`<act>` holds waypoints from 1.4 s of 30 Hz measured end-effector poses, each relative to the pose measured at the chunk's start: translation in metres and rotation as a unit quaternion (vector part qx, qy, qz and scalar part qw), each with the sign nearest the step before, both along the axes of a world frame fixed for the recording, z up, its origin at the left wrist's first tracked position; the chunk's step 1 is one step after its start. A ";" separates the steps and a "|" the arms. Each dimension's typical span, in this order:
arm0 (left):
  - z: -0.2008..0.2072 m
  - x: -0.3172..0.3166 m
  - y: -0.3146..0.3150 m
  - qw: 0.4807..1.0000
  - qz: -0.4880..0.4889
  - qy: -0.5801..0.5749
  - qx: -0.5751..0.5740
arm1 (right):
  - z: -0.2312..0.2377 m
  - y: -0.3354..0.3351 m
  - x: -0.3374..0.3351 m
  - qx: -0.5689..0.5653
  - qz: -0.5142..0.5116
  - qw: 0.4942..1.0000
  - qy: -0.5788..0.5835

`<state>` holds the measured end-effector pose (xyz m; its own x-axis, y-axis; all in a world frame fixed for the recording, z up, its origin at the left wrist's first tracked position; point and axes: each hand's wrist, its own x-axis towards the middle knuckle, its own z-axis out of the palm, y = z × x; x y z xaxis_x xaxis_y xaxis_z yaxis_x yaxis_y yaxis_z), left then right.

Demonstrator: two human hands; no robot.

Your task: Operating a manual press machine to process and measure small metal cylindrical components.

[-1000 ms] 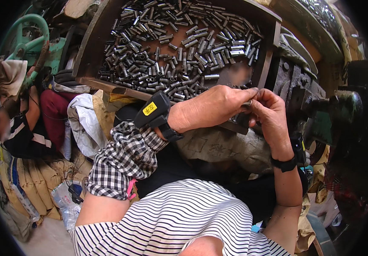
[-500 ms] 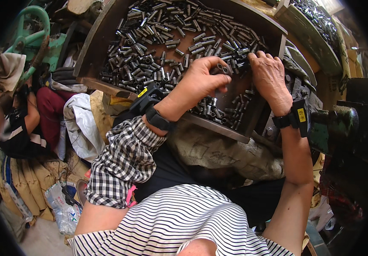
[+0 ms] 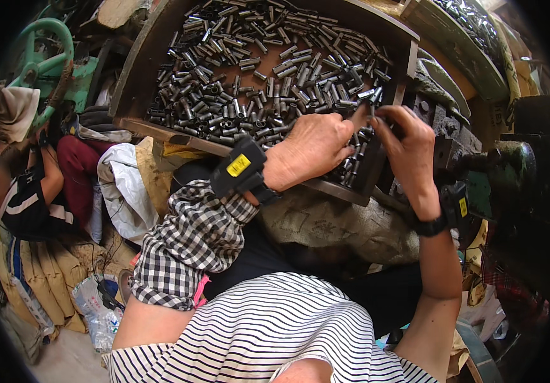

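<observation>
A wooden tray (image 3: 128, 80) in front of me holds many short dark metal tubes (image 3: 221, 102), lying loose in a heap. My left hand (image 3: 316, 143) reaches over the tray's near right part, palm down, its fingers curled together. Whatever they hold is hidden behind the knuckles. At the tray's right wall, my right hand (image 3: 409, 137) is closed in a pinch, with a small shiny metal tube (image 3: 374, 97) at its thumb and fingertips. Below the two hands, more tubes (image 3: 351, 167) lie in the tray's near right corner.
Right of the tray stands dark machinery (image 3: 511, 172) with a greenish cylindrical part. Beyond it, another wooden box (image 3: 460, 48) holds metal pieces. To the left are a green handwheel (image 3: 48, 64) and a seated person (image 3: 29, 185). A sack (image 3: 326, 223) lies under the tray's near edge.
My left hand has moved right and nearer, its wrist turning palm down. The right hand has drawn back from the tubes and now pinches one. The tray appears shifted slightly left.
</observation>
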<state>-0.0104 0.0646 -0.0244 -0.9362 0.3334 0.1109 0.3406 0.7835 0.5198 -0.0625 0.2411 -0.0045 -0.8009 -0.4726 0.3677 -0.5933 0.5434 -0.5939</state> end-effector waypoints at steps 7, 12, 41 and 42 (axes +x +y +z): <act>-0.013 -0.003 0.003 0.998 0.004 0.021 -0.058 | -0.005 0.016 0.049 -0.223 -0.054 0.924 -0.306; -0.010 -0.005 0.010 0.996 -0.019 0.028 -0.077 | -0.002 0.026 0.047 0.033 -0.017 0.999 -0.038; 0.009 0.000 0.011 0.697 0.076 -0.382 0.602 | 0.001 0.033 0.042 -0.420 -0.043 0.761 -0.493; 0.009 0.001 0.011 0.686 0.079 -0.379 0.617 | 0.000 0.032 0.043 -0.438 -0.048 0.754 -0.487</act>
